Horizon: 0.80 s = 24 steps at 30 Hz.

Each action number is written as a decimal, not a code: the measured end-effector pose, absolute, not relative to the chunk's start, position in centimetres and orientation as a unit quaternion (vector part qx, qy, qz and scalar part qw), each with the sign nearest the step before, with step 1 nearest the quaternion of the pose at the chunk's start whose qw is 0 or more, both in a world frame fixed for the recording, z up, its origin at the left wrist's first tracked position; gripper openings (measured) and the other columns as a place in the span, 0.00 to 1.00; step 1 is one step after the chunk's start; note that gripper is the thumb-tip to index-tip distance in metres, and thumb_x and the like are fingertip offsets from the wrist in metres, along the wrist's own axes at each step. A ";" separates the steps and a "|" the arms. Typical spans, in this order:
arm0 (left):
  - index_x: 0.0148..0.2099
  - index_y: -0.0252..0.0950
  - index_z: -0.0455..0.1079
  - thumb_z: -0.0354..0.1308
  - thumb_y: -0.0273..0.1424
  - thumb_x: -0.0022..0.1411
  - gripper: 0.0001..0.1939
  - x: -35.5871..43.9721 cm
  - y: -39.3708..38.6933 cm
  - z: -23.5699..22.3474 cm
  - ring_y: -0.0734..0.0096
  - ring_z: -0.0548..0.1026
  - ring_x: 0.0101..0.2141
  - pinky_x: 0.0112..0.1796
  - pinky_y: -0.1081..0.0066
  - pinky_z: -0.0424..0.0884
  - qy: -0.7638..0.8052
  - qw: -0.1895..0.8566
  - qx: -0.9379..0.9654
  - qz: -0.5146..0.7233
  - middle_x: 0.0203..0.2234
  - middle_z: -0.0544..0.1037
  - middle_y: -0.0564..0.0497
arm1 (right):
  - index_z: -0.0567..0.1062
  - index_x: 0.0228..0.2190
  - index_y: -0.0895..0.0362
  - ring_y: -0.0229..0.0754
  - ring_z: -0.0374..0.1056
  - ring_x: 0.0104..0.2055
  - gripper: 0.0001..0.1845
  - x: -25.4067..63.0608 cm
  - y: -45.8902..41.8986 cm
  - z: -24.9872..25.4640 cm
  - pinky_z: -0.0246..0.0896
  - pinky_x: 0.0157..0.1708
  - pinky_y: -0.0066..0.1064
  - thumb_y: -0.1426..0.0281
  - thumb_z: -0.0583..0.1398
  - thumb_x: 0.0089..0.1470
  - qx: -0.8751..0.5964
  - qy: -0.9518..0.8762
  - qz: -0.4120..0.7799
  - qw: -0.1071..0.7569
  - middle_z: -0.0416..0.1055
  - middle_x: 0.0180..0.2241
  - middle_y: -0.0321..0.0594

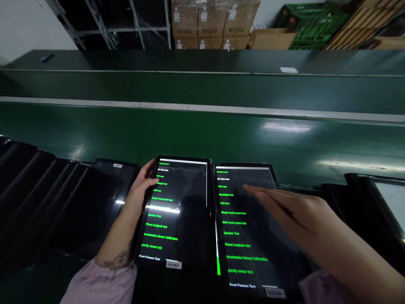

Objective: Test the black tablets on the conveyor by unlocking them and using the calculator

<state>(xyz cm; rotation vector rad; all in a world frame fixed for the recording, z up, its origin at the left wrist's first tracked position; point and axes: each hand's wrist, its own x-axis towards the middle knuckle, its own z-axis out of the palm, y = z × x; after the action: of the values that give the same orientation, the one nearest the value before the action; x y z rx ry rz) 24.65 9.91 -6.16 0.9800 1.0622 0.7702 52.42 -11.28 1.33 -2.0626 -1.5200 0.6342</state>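
My left hand (144,185) is closed on the upper left edge of a tablet (185,211), its thumb over the front and the other fingers behind. That tablet's dark screen lists tests in green and white letters, and a barcode label sits at its lower edge. Close beside it on the right lies a second tablet (268,253) with the same kind of list. Over this screen my right hand (297,211) stretches out its fingers, holding nothing. The fingertips are at the upper middle of the screen; whether they touch the glass I cannot tell.
On the left, several dark tablets (110,185) overlap in a row. Another tablet (389,202) with a pale screen is at the right edge. Beyond the green bench (202,133) stand cardboard boxes (211,21), green crates (310,25) and a metal rack (139,29).
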 end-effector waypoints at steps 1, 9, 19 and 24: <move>0.59 0.41 0.71 0.69 0.30 0.44 0.36 24.7 10.0 -6.2 0.46 0.71 0.59 0.53 0.58 0.70 0.473 0.683 0.439 0.342 0.59 0.75 0.47 | 0.79 0.51 0.48 0.50 0.77 0.49 0.23 52.4 -11.4 1.3 0.78 0.49 0.41 0.54 0.51 0.69 -0.754 -0.558 0.241 0.248 0.79 0.49 0.37; 0.60 0.42 0.70 0.70 0.26 0.42 0.39 24.8 10.0 -6.1 0.51 0.72 0.57 0.49 0.64 0.72 0.476 0.678 0.447 0.337 0.56 0.76 0.49 | 0.79 0.52 0.49 0.50 0.77 0.49 0.26 51.7 -11.5 1.5 0.79 0.39 0.38 0.53 0.47 0.70 -0.745 -0.561 0.289 0.219 0.79 0.49 0.41; 0.60 0.40 0.70 0.61 0.30 0.49 0.33 24.9 9.4 -5.6 0.48 0.68 0.61 0.54 0.58 0.69 0.467 0.686 0.430 0.355 0.58 0.75 0.49 | 0.79 0.51 0.49 0.50 0.77 0.48 0.25 51.4 -11.4 1.2 0.78 0.41 0.39 0.53 0.48 0.70 -0.748 -0.554 0.306 0.201 0.80 0.47 0.41; 0.59 0.38 0.71 0.62 0.34 0.49 0.33 25.3 9.6 -6.2 0.47 0.64 0.64 0.59 0.57 0.66 0.468 0.665 0.457 0.360 0.59 0.75 0.47 | 0.77 0.54 0.48 0.47 0.78 0.48 0.22 50.9 -11.8 1.9 0.79 0.42 0.35 0.56 0.51 0.69 -0.730 -0.574 0.277 0.248 0.79 0.48 0.40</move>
<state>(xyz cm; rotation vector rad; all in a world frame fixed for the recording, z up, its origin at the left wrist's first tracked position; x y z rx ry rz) 25.27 9.65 -6.17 1.0327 1.0562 0.8140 50.89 -11.82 1.94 -1.9882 -1.5633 0.7555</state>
